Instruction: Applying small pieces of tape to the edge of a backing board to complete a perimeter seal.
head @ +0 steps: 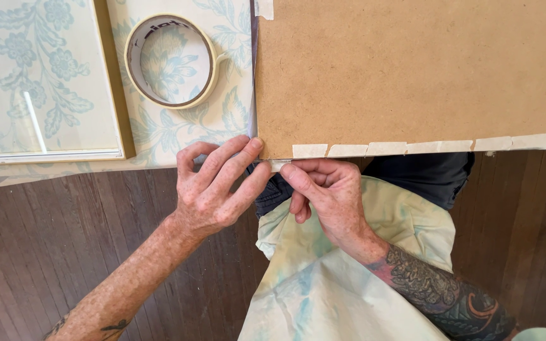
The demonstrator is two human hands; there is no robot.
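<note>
A brown hardboard backing panel [412,69] lies on a table, its near edge overhanging toward me. Several short strips of masking tape [406,148] line that edge. My left hand [213,186] rests its fingertips on the panel's near left corner. My right hand [323,192] pinches a small piece of masking tape [278,165] at that same corner, just under the edge. A roll of masking tape [170,60] lies on the table left of the panel.
A pale floral tablecloth [229,107] covers the table. A gold-framed glass pane [42,82] lies at the far left. Dark wooden floorboards [52,240] run below. My lap and light shirt [323,284] sit under the panel's edge.
</note>
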